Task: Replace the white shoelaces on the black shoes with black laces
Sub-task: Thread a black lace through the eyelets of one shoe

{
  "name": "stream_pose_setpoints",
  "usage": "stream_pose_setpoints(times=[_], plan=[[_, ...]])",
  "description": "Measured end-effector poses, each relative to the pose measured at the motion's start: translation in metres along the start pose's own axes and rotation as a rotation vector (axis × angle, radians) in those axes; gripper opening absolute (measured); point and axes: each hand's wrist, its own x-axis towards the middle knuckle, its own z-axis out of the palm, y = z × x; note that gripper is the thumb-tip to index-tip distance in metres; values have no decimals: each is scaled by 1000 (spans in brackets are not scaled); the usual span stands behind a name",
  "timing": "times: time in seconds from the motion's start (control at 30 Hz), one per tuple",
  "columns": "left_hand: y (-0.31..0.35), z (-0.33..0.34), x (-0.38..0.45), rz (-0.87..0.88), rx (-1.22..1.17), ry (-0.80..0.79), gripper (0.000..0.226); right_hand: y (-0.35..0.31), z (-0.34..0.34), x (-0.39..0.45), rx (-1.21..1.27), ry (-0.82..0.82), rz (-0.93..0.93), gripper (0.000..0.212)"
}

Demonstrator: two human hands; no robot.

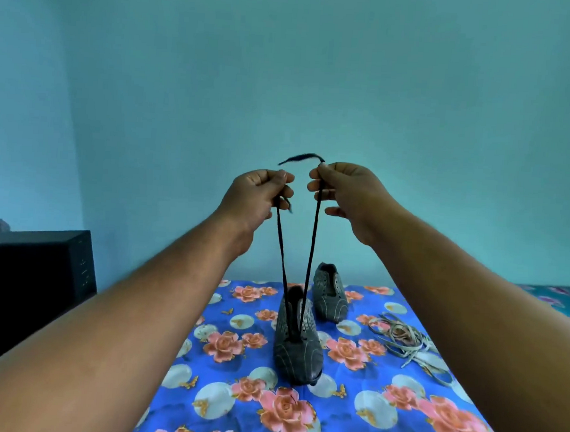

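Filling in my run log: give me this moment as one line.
stage: first eyelets threaded | left hand: pinches black lace | right hand: pinches other end | near shoe: on cloth | white laces: off, right

arms: both bare forearms reached forward and up, hands raised level and near each other | left hand [256, 194]: fingers curled, pinching one end of the thin black shoelace [312, 251] | right hand [345, 194]: thumb and forefinger pinched the other end, lower fingers loosely spread
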Motion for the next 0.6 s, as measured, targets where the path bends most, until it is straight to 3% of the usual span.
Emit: stream_pose_setpoints(times=[0.6], plan=[[84, -1, -8, 256, 31, 142, 22, -80, -7, -17, -73, 82, -207, 19]])
